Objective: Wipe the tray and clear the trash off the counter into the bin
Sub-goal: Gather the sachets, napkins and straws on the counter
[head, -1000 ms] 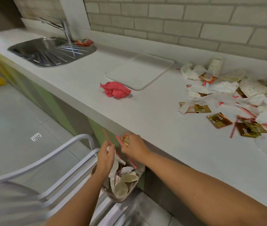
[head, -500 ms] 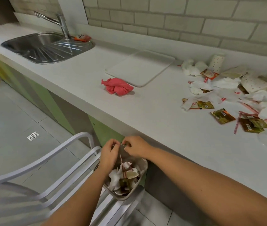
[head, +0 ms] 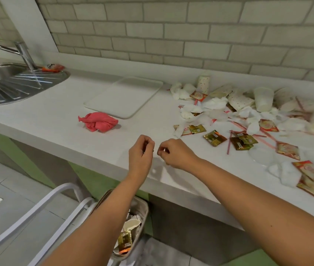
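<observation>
Fingers [head: 148, 143] of the left hand [head: 140, 154] and the right hand [head: 175, 153] are curled in, nothing visible in either, above the white counter's [head: 94, 144] front edge. Further back lies the flat white rectangular tray [head: 125, 96], with a crumpled pink cloth [head: 98, 121] beside its near corner. Scattered paper-cup, napkin and sachet trash [head: 238, 112] covers the counter's right side. A grey bin [head: 145, 212] stands below, partly filled.

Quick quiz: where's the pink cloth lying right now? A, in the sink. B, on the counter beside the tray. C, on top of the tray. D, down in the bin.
B: the cloth lies crumpled on the counter, just off the near edge of the tray, not on it.
</observation>
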A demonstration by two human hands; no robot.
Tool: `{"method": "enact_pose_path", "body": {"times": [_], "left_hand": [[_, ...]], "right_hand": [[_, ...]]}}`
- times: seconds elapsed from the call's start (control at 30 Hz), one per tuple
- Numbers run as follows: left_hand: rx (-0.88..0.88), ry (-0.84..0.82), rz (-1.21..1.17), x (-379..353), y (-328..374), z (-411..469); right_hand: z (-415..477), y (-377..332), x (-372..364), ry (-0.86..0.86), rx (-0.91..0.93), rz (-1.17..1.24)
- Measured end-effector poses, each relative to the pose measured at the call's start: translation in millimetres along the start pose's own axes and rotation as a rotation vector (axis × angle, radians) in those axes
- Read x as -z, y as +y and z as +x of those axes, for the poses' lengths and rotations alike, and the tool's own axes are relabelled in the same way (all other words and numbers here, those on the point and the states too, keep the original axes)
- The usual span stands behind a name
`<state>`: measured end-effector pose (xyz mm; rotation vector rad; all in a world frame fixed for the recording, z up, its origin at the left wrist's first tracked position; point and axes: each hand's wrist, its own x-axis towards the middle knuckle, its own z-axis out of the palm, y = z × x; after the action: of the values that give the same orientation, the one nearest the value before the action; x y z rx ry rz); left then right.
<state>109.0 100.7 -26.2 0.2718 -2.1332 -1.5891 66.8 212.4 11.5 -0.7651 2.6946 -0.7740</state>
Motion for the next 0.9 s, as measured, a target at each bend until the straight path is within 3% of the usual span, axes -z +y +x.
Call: {"method": "enact_pose_path", "body": {"times": [0.17, 0.5, 0.67, 0.9], "left_hand": [[-0.024, -0.166, 0.020, -59.0, 15.6, 8.1], [-0.055, -0.352, 0.371, -167.7, 22.6, 29.9], [-0.074, -0.301, 0.579, -198.6, 21.2, 43.9], [-0.002, -0.371, 0.869, -221.8, 13.6, 57.1]], "right_hand": [[-14.0, 59.4, 37.0, 0.119, -0.143, -0.065], [-34.8, 173.8, 87.0, 0.277, -0.451, -0.232], [-33.1, 201.1, 96.4, 0.222, -0.462, -0.314], [-23.0, 209.6, 97.7, 0.094, -0.372, -0.452]]}}
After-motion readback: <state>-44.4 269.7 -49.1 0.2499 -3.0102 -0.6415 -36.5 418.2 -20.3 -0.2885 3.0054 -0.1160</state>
